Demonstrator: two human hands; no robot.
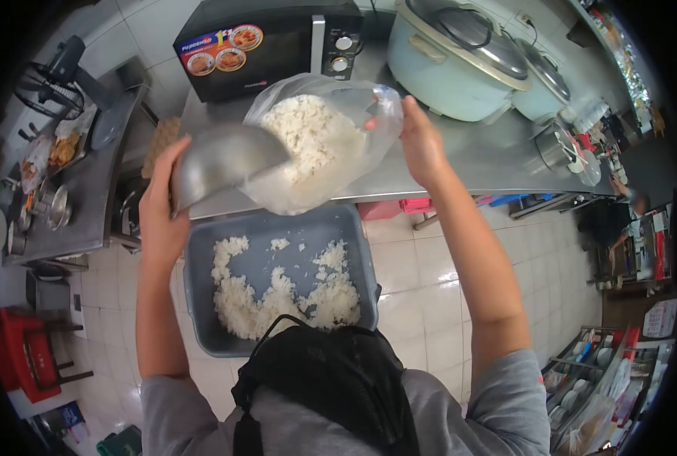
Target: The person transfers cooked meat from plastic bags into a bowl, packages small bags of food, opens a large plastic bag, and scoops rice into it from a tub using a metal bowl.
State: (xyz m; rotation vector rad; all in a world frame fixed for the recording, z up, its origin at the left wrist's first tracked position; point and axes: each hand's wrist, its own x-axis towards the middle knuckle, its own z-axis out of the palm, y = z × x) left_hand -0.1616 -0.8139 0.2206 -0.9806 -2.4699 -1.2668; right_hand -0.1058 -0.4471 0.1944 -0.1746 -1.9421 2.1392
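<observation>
My left hand (162, 199) is closed on the rim of a metal bowl (228, 161), tipped on its side with its rounded back facing up. The bowl's edge is at the mouth of a clear plastic bag (357, 173), which holds a mass of cooked white rice (308, 133). My right hand (422, 144) grips the bag's right edge, some fingers behind or inside the plastic. Below both hands stands a grey plastic tub (319, 222) with more rice (259, 304) in clumps along its near side. The inside of the bowl is hidden.
A steel counter (475, 163) runs behind the bag, bearing a black microwave (259, 57) and large rice cookers (452, 68). At left, a steel table (80, 197) carries bowls and food. A red chair (31, 353) is lower left. Another person (620, 224) is far right.
</observation>
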